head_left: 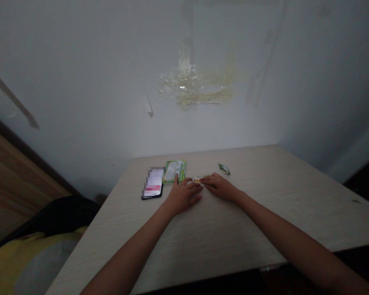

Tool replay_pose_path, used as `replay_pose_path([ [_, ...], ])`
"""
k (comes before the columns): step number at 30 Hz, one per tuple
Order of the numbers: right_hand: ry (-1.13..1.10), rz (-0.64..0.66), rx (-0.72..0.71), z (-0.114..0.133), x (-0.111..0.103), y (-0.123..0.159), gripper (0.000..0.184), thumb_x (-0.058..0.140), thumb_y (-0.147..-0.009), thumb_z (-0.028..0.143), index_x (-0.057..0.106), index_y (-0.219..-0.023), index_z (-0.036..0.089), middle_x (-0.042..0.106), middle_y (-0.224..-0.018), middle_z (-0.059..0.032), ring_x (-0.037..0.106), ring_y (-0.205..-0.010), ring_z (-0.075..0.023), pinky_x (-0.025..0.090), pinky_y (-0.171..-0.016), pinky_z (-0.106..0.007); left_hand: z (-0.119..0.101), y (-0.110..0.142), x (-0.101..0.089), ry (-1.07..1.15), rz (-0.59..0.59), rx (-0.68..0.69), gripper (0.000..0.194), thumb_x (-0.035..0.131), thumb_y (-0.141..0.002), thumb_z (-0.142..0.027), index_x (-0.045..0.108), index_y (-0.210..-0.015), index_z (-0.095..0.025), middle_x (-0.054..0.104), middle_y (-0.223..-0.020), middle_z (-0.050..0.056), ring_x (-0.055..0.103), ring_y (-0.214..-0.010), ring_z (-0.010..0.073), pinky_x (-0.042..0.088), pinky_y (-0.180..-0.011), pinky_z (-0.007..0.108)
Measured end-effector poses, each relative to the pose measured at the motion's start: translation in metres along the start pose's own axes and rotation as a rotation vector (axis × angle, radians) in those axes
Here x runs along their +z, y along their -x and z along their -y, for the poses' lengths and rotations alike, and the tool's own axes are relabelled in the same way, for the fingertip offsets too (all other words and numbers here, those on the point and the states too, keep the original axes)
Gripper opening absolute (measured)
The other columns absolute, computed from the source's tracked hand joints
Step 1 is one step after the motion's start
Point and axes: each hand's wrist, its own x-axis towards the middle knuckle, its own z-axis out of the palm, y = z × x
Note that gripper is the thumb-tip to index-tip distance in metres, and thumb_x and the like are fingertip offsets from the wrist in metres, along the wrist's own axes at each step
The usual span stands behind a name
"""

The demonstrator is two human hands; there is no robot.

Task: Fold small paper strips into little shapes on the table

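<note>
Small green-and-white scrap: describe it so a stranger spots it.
Find the pale table against the wall, then look just beyond the right hand. The small green-and-white scrap lies there alone, far smaller than the flat green packet beside the phone.

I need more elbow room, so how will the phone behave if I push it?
The phone looks like a slim, rigid slab, so it probably won't bend. Lying flat on the table, it should slide rather than roll or tip.
</note>
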Motion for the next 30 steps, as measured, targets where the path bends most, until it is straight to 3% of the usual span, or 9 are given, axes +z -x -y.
replay_pose_path([
  [20,0.012,-0.006,-0.002,-0.003,0.003,0.001,0.033,0.048,-0.096,0.023,0.063,-0.126,0.028,0.066,-0.125,-0.0044,0.058,-0.111,-0.0202,0.044,-0.098,-0.039,-0.003,-0.001,0.007,0.09,0.009,-0.09,0.033,0.038,-0.098,-0.04,0.059,-0.123,-0.041,0.065,-0.127,-0.004,0.046,-0.13,0.0232,0.001,-0.112,0.07],
  [30,0.047,0.017,-0.009,-0.002,0.003,0.002,0.036,0.048,-0.096,0.022,0.06,-0.13,0.027,0.064,-0.129,-0.0044,0.055,-0.113,-0.0206,0.044,-0.1,-0.04,-0.003,-0.001,0.012,-0.01,-0.107,-0.154,0.03,0.041,-0.097,-0.04,0.064,-0.116,-0.043,0.063,-0.129,-0.003,0.043,-0.133,0.028,-0.003,-0.11,0.074],
])
